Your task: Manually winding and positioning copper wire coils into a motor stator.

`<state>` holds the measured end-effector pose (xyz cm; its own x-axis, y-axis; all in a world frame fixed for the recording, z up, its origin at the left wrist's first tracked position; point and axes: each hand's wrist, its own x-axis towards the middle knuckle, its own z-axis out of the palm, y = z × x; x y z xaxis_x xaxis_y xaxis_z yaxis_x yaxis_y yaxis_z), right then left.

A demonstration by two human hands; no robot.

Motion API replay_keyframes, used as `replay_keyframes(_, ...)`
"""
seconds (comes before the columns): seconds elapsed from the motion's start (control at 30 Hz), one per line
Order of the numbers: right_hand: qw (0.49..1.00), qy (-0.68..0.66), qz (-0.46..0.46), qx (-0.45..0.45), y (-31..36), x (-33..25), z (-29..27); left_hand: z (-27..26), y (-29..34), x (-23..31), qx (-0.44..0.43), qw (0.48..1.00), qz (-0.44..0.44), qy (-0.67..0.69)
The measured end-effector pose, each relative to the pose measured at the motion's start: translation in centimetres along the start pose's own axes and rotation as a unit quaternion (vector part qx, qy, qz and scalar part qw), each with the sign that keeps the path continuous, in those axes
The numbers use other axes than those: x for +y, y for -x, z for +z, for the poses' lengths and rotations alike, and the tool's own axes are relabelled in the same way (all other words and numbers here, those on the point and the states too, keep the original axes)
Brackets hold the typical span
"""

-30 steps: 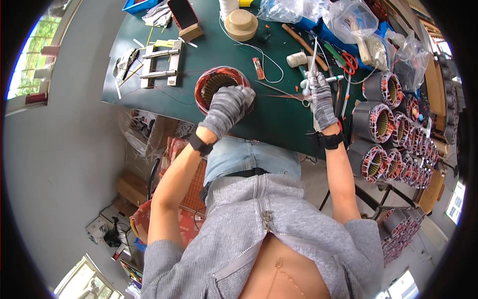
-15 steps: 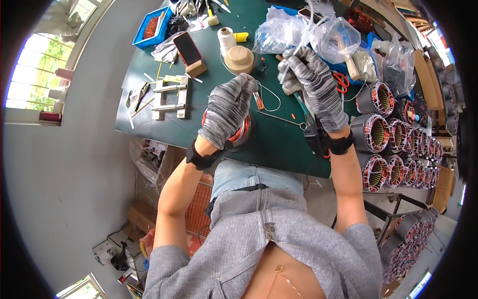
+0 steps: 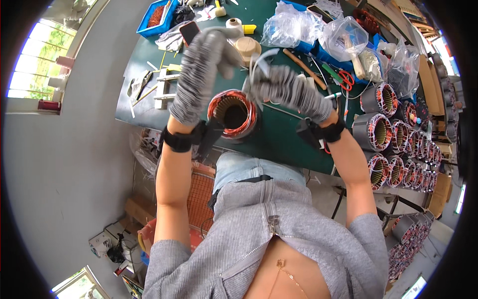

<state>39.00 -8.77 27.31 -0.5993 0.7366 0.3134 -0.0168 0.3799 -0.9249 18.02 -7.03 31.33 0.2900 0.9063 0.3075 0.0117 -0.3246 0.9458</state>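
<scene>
A motor stator (image 3: 215, 112) with orange copper windings round its rim stands upright on the green bench in front of me. My left hand (image 3: 204, 60), in a grey striped glove, is raised beyond its left side. Its fingers look apart, slightly blurred, with nothing visible in them. To the right of the stator, my gloved right hand (image 3: 284, 88) has its fingers closed on thin white strips (image 3: 262, 59), which curl up past the fingertips. Motion smears this hand too, and its lower fingers are hidden.
Behind my hands stand a beige round block (image 3: 247, 50) and a thread cone (image 3: 234, 23). A wooden stick (image 3: 304, 69) and red-handled scissors (image 3: 345, 79) lie to the right. Several finished stators (image 3: 371, 132) are stacked at the bench's right. A blue tray (image 3: 149, 31) sits far left.
My left hand has moved left and away from me, uncovering the stator. My right hand has come left and nearer, bringing the white strips beside the stator's rim.
</scene>
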Motion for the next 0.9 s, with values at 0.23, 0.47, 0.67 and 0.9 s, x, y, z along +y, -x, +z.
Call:
replay_keyframes(0.23, 0.996, 0.073, 0.042, 0.041, -1.2, -4.2, -2.3, 3.9, 5.8, -9.9, -0.285, 0.853, -0.05, -0.434)
replay_keyframes(0.47, 0.984, -0.058, -0.052, 0.163, -0.5, -11.0, -6.6, 3.8, 3.6, -6.4, -0.052, 0.968, 0.039, -0.243)
replay_keyframes(0.67, 0.965, 0.024, 0.046, 0.258, 0.3, -2.4, -3.4, 5.2, 0.8, -1.7, -0.004, 0.933, 0.049, -0.358)
replay_keyframes(0.9, 0.94, 0.219, 0.032, 0.259, -0.8, -3.1, -3.0, 5.0, 0.4, -2.2, -0.053, 0.883, 0.085, -0.459)
